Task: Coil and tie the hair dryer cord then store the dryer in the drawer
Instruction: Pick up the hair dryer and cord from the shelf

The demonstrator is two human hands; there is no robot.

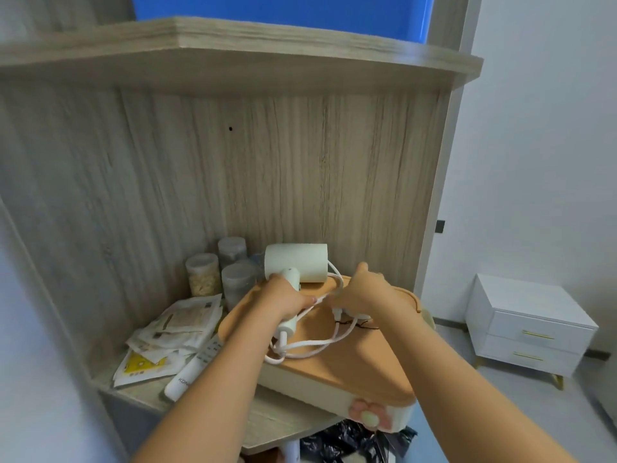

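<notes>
L hand (287, 300) grips dryer (296, 262) handle, long axis toward box lid's (350, 369) front edge; R hand (365, 292), just beside, pinches cord (310, 343).

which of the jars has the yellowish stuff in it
The leftmost jar, beside the paper packets; the jars right of it look grey.

The hair dryer (297, 262) and its cord (310, 343) are showing pale cream-white against the box's peach-orange lid (350, 365). A pink-petalled flower (367, 417) is decorating its cream near side. Grey-beige wood grain is running vertically over the shelf unit (233, 162). On the far right, the white nightstand (521, 295) is carrying gold handles (538, 335).
</notes>
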